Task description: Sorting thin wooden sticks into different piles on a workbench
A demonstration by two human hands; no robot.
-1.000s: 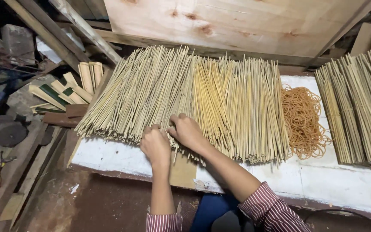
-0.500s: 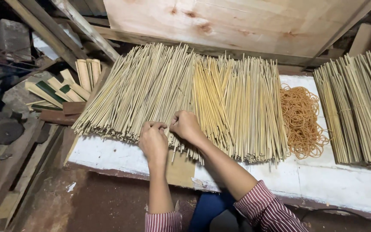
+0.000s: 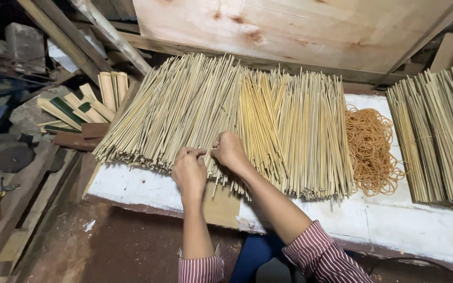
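Observation:
A wide pile of thin bamboo sticks (image 3: 268,115) lies fanned across a white bench top (image 3: 394,220). My left hand (image 3: 189,172) rests on the near ends of the sticks, fingers curled and pinching a few. My right hand (image 3: 230,150) sits just to its right, also closed over some stick ends. Both forearms reach up from striped red-and-white cuffs at the bottom of the view.
A heap of orange rubber bands (image 3: 369,149) lies right of the pile. Tied stick bundles (image 3: 439,136) lie at the far right. Split bamboo pieces (image 3: 82,107) and timber clutter the left. A plywood board (image 3: 300,26) stands behind.
Both hands have shifted slightly up into the stick ends and their fingers have curled tighter around a few sticks.

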